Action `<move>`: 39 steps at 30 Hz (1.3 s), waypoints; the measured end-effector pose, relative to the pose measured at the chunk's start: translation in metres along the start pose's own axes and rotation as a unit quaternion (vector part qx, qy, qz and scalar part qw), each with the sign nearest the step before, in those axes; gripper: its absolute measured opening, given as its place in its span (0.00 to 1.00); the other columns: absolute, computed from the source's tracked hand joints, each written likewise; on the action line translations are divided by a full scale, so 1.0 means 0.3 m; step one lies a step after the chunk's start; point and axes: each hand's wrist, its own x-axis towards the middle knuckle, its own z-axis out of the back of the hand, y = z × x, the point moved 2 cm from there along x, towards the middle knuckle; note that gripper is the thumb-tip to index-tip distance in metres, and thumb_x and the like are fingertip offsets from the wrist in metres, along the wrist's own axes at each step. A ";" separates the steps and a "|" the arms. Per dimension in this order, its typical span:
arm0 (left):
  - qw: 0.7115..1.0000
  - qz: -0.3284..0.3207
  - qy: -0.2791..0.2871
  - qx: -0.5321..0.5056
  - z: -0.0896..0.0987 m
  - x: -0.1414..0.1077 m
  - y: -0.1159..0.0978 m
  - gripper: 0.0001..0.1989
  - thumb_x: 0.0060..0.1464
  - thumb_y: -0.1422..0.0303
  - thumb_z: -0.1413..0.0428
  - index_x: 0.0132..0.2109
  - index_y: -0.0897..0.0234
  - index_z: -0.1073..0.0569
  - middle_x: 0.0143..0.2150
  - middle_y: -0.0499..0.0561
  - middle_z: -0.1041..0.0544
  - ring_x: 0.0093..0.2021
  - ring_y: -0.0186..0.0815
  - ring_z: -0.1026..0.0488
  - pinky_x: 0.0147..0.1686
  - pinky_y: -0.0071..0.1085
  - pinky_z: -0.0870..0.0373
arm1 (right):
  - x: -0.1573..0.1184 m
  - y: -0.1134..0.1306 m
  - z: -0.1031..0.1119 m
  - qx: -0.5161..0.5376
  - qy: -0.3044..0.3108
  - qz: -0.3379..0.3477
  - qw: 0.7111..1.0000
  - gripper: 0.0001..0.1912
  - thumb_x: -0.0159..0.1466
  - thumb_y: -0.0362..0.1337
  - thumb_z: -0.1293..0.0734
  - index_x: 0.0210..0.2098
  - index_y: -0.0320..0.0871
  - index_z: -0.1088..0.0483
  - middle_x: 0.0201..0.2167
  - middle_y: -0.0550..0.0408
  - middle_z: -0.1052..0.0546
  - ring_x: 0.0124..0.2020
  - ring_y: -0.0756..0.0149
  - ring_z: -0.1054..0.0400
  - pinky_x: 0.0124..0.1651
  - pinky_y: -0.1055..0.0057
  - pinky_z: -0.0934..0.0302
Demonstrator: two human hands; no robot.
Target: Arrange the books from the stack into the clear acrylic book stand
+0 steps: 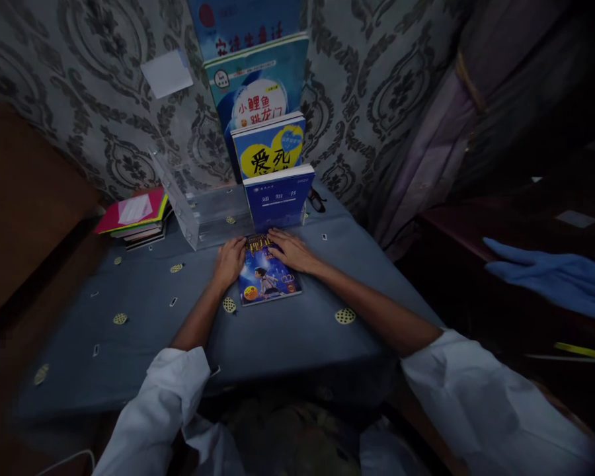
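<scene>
A small blue book (266, 283) with a cartoon figure and yellow lettering lies flat on the table. My left hand (229, 260) is at its upper left edge, fingers bent together against that side. Across the upper right corner rests my right hand (293, 251), its fingers stretched out and slightly apart over the cover. Just behind both hands, a dark blue book with white lettering (280, 201) stands upright in a clear stepped rack. Farther back rise a blue and yellow book (272, 147), a teal picture book (258, 86) and another blue book (250, 26).
Left of the rack's clear side panel (176, 198) sits a stack of books (139, 215) with a pink cover on top. Dark-framed glasses (317, 199) lie at the right. A blue cloth (550, 274) lies beyond the table's right edge. Patterned tablecloth (149, 330) covers the table.
</scene>
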 end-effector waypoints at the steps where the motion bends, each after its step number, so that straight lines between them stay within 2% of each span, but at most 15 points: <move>1: 1.000 -0.001 0.001 0.000 0.001 -0.001 -0.001 0.19 0.67 0.72 0.54 0.60 0.68 0.27 0.61 0.61 0.26 0.59 0.46 0.30 0.59 0.43 0.36 | -0.005 0.003 0.000 -0.002 0.002 -0.002 1.000 0.28 0.71 0.43 0.42 0.67 0.38 0.37 0.70 0.42 0.37 0.72 0.53 0.48 0.71 0.49 0.50; 6: 1.000 -0.001 0.010 0.008 0.002 -0.004 -0.003 0.20 0.68 0.71 0.55 0.62 0.68 0.28 0.62 0.61 0.27 0.61 0.47 0.31 0.61 0.45 0.37 | -0.069 0.033 0.012 -0.025 0.028 0.002 0.999 0.32 0.72 0.47 0.42 0.70 0.36 0.42 0.72 0.41 0.42 0.73 0.52 0.51 0.72 0.49 0.52; 11: 0.999 0.016 0.032 0.021 0.001 -0.005 -0.006 0.21 0.69 0.70 0.56 0.63 0.67 0.30 0.66 0.61 0.30 0.64 0.45 0.33 0.63 0.44 0.38 | -0.145 0.068 0.027 -0.032 0.050 -0.003 0.998 0.35 0.72 0.54 0.44 0.71 0.39 0.43 0.73 0.43 0.44 0.74 0.51 0.55 0.73 0.48 0.56; 15: 0.996 0.025 0.079 0.033 0.007 -0.010 -0.015 0.23 0.69 0.70 0.56 0.67 0.68 0.34 0.70 0.61 0.35 0.71 0.43 0.40 0.67 0.43 0.42 | -0.181 0.092 0.039 -0.025 0.080 -0.013 0.996 0.42 0.70 0.61 0.45 0.72 0.39 0.47 0.74 0.42 0.49 0.75 0.49 0.58 0.73 0.46 0.58; 20: 0.988 0.037 0.137 0.062 0.017 -0.019 -0.028 0.27 0.71 0.63 0.57 0.71 0.70 0.41 0.74 0.61 0.45 0.75 0.44 0.50 0.70 0.45 0.47 | -0.216 0.115 0.048 -0.023 0.093 -0.017 0.995 0.49 0.66 0.68 0.45 0.74 0.42 0.51 0.75 0.43 0.50 0.75 0.48 0.61 0.73 0.47 0.60; 24: 0.985 0.032 0.157 0.065 0.023 -0.034 -0.040 0.31 0.70 0.56 0.57 0.72 0.69 0.45 0.75 0.62 0.48 0.76 0.46 0.53 0.70 0.48 0.50 | -0.249 0.127 0.048 -0.022 0.093 -0.001 0.995 0.50 0.64 0.68 0.43 0.74 0.44 0.54 0.75 0.43 0.53 0.76 0.48 0.62 0.73 0.45 0.60; 28: 0.987 0.028 0.150 0.051 0.025 -0.070 -0.056 0.34 0.68 0.53 0.55 0.73 0.69 0.46 0.75 0.65 0.50 0.76 0.49 0.54 0.70 0.54 0.51 | -0.281 0.137 0.050 -0.026 0.081 0.015 0.996 0.48 0.65 0.66 0.40 0.75 0.47 0.54 0.75 0.43 0.51 0.75 0.48 0.61 0.73 0.44 0.58; 33: 0.991 0.029 0.121 0.044 0.024 -0.138 -0.087 0.34 0.68 0.52 0.55 0.72 0.67 0.44 0.75 0.65 0.48 0.75 0.50 0.54 0.69 0.57 0.51 | -0.337 0.170 0.056 -0.032 0.076 0.030 0.996 0.47 0.65 0.63 0.38 0.74 0.46 0.53 0.74 0.42 0.49 0.75 0.47 0.60 0.73 0.44 0.57; 39: 0.990 -0.003 0.136 0.025 0.037 -0.244 -0.157 0.36 0.68 0.49 0.55 0.73 0.65 0.48 0.75 0.64 0.50 0.76 0.49 0.56 0.70 0.57 0.54 | -0.387 0.202 0.057 -0.040 0.069 0.032 0.996 0.47 0.66 0.63 0.40 0.75 0.45 0.55 0.75 0.42 0.50 0.75 0.47 0.60 0.73 0.44 0.56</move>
